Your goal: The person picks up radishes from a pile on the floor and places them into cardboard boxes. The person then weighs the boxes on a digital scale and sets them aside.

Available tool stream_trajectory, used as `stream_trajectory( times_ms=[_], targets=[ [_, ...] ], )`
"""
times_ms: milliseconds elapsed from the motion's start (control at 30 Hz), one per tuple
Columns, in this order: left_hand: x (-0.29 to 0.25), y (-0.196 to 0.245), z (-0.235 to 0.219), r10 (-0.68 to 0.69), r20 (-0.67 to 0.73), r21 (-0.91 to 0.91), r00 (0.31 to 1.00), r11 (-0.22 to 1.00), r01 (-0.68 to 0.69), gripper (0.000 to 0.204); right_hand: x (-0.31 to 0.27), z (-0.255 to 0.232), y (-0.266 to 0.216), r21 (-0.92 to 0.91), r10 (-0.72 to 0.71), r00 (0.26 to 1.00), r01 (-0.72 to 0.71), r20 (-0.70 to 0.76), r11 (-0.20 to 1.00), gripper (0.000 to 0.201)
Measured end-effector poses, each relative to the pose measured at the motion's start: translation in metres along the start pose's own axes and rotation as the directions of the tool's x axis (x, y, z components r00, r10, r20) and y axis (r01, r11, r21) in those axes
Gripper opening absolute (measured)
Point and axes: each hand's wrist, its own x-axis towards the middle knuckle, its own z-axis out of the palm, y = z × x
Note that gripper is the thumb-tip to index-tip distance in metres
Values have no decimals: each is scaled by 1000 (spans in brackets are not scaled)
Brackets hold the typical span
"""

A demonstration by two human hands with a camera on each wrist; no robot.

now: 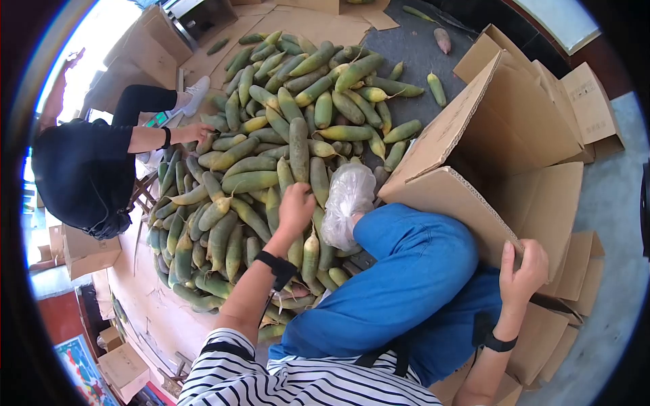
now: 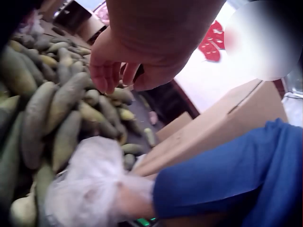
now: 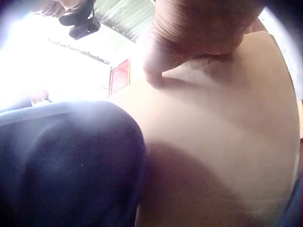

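A large heap of long green radishes (image 1: 254, 162) lies on the floor, some with pale or yellowish ends. My left hand (image 1: 296, 210) is above the near side of the heap, its fingertips close to a long radish (image 1: 298, 149). In the left wrist view, the left hand (image 2: 137, 61) has loosely curled fingers with nothing visible between them. My right hand (image 1: 525, 271) grips the upper edge of an open cardboard box (image 1: 440, 196) standing beside my knee. The right wrist view shows the thumb (image 3: 155, 78) against the box's outer wall (image 3: 213, 123).
A clear plastic bag (image 1: 349, 203) covers my foot beside the heap. Across the heap, another person in dark clothes (image 1: 81, 166) reaches a hand (image 1: 196, 133) onto the radishes. More cardboard boxes (image 1: 592, 108) stand at the right, and flattened cardboard (image 1: 305, 24) covers the floor behind.
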Motion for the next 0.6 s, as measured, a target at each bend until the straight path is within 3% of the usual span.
stream_trajectory(
  times_ms=[67,100,133,267,400,600],
  targets=[
    [-10,-49,14,-236,73,20,969,972,235,34,0,-1,-2,-14,-6,1000,6,14,1000,22],
    [-9,-73,23,-239,78,15,968,971,238,34,1,0,-3,-18,-17,1000,18,19,1000,21],
    [-8,-96,31,-333,67,60,940,942,330,40,1,1,-2,-21,-23,999,23,23,1000,21],
    [-1,-115,44,-550,-4,69,835,833,549,59,-2,2,-3,-32,9,999,-8,40,999,21],
    [15,-131,68,-638,100,-39,763,764,644,70,-1,1,-3,-58,50,996,-45,75,997,23],
    [18,-139,77,-669,122,-66,733,732,678,67,6,1,-4,-48,48,996,-44,81,998,23]
  ],
)
